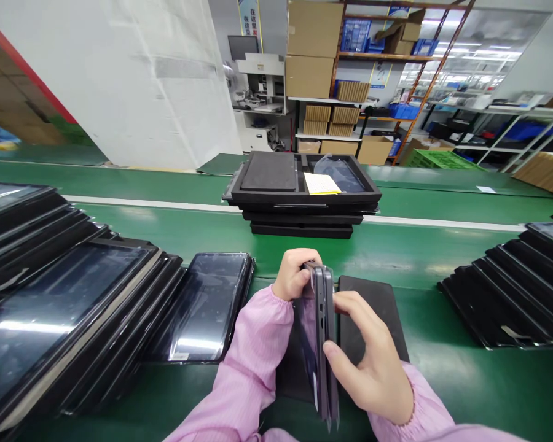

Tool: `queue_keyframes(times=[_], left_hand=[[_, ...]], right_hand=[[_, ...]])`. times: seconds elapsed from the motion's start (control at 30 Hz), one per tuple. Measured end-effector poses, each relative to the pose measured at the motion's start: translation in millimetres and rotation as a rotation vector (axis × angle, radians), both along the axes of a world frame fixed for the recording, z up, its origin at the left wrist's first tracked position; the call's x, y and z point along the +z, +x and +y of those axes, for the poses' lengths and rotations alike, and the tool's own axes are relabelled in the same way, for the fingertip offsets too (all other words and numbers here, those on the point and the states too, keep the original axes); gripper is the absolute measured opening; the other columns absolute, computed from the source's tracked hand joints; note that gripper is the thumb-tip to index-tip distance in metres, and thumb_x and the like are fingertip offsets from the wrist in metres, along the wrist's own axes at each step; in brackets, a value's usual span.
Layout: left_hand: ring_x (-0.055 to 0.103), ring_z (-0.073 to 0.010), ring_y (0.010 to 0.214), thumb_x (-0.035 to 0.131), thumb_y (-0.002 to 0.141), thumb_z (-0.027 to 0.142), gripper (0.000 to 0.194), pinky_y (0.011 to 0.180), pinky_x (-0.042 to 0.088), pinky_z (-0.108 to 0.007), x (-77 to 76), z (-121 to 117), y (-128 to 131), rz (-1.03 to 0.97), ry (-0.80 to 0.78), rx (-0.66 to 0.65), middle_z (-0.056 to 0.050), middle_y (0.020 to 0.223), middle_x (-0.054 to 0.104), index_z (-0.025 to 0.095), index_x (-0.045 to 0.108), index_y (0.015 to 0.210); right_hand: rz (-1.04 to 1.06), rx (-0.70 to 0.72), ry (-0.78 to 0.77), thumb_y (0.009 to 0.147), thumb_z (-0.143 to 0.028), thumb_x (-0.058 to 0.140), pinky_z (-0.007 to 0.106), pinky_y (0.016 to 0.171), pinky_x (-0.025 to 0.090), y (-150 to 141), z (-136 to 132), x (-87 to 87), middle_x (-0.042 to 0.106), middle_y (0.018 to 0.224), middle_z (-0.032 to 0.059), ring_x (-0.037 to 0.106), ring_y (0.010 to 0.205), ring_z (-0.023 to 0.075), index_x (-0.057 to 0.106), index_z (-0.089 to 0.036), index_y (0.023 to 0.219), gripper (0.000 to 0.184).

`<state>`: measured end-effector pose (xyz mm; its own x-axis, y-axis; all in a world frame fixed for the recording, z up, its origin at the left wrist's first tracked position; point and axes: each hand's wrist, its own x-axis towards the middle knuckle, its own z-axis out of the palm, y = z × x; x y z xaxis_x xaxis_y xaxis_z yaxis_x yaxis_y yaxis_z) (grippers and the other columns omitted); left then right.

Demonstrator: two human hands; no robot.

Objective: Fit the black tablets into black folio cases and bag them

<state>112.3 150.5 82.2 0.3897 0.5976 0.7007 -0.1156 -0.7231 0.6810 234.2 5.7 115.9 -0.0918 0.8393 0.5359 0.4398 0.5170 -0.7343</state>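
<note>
Between my hands a few tablets [321,331] stand on edge, pressed face to face, with clear film sticking out at their lower corners. My left hand [299,273] is closed around their far end. On the near right side, my right hand [368,356] grips them, its thumb at the narrow edge and its fingers against the outer face. Black foam pads [373,307] lie on the green bench under and beside them. To the left, a small stack of film-wrapped tablets [207,301] lies flat, screen up.
Slanting stacks of tablets and black sleeves stand at the left [74,301] and right [511,294]. Ahead, black foam trays [304,199] are piled up, with a yellow-edged paper pad [321,183] on top. Shelving with cartons [314,77] rises beyond the green bench [424,245].
</note>
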Motion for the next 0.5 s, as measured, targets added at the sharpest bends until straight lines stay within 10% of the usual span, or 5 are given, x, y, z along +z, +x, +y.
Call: queue_keyframes(times=[0.5], left_hand=[[0.039, -0.0127, 0.043, 0.025, 0.088, 0.082, 0.073, 0.047, 0.032, -0.029, -0.8, -2.0, -0.2, -0.022, 0.054, -0.003, 0.001, 0.048, 0.048, 0.021, 0.048, 0.056]], right_hand=[[-0.018, -0.060, 0.052, 0.083, -0.020, 0.059, 0.030, 0.072, 0.058, -4.8, -1.2, -0.1, 0.066, 0.093, 0.0034, 0.065, 0.080, 0.0186, 0.058, -0.021, 0.109, 0.026]])
